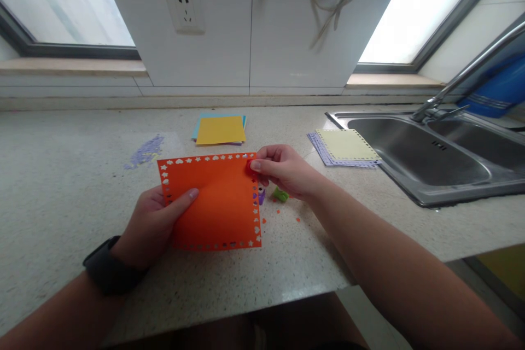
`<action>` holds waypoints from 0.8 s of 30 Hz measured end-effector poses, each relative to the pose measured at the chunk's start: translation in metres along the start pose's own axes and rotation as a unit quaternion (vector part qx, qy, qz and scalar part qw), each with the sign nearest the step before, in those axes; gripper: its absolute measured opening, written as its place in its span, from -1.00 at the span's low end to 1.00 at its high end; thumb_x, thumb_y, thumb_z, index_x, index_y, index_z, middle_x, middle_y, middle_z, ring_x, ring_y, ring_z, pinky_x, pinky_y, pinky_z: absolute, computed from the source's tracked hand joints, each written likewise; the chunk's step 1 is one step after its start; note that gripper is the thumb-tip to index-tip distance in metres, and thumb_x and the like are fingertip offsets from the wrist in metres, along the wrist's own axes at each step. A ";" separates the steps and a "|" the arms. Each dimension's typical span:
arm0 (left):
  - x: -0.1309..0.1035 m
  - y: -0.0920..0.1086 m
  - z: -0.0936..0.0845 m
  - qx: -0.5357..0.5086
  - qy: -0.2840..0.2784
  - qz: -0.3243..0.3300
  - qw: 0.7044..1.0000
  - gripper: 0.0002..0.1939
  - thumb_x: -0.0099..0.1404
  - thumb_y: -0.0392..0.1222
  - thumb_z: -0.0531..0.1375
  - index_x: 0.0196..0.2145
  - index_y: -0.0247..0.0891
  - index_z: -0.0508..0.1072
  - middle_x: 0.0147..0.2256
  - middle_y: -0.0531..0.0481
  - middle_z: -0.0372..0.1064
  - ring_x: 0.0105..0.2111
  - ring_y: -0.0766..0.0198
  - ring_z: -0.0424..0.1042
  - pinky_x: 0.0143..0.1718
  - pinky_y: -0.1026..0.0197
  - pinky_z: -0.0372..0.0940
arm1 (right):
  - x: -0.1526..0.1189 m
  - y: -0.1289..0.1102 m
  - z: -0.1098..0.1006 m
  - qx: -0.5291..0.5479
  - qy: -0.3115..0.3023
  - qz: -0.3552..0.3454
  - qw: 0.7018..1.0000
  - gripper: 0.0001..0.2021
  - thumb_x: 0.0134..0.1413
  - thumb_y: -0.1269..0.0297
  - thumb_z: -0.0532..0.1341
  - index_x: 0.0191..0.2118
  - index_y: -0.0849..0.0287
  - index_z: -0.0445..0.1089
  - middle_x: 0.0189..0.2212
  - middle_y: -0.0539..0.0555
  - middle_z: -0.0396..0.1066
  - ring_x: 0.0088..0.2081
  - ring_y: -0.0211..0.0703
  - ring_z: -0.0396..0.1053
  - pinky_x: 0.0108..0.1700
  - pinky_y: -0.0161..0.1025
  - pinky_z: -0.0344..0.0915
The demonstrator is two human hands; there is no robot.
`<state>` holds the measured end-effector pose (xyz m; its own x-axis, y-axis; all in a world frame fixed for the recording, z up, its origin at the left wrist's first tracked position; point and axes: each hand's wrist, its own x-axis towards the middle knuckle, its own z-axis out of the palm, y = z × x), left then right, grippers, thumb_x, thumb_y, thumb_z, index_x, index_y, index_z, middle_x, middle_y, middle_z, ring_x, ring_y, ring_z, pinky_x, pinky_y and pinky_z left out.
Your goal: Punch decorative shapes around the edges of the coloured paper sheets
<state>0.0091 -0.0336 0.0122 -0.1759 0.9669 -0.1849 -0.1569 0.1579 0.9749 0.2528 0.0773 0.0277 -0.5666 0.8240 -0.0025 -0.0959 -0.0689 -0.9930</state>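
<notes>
An orange sheet of paper [217,197] is held above the counter, with small star, heart and flower-like holes punched along its edges. My left hand [159,219] grips its left side, thumb on top and fingers behind. At the upper right corner, my right hand [283,169] pinches a small red paper punch [250,167] set on the paper's edge; the fingers hide most of it. Just behind the sheet's right edge stands a purple paper punch [261,195], partly covered. Beside it lies a green paper punch [280,194], with orange paper bits [298,220] scattered around.
Yellow and blue sheets [220,130] lie stacked toward the wall. Right of them sits a pile of pale yellow and lilac sheets [346,145] with punched borders, against the steel sink [410,186]. Lilac paper bits [145,152] are heaped at left.
</notes>
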 end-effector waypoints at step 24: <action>-0.002 0.003 0.001 0.010 -0.004 -0.012 1.000 -0.64 0.13 -0.06 0.44 -0.12 -0.23 0.63 -0.16 -0.12 0.65 -0.26 -0.04 0.64 -0.26 0.04 0.58 | -0.002 0.001 0.007 0.035 -0.011 -0.005 0.999 -0.65 -0.14 0.16 0.50 -0.46 0.17 0.32 -0.65 -0.09 0.37 -0.66 -0.39 0.22 -0.65 -0.40 0.13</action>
<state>0.0100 -0.0346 0.0156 -0.1638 0.9646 -0.2065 -0.1417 0.1842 0.9726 0.2484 0.0717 0.0279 -0.5839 0.8117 0.0102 -0.1576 -0.1010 -0.9823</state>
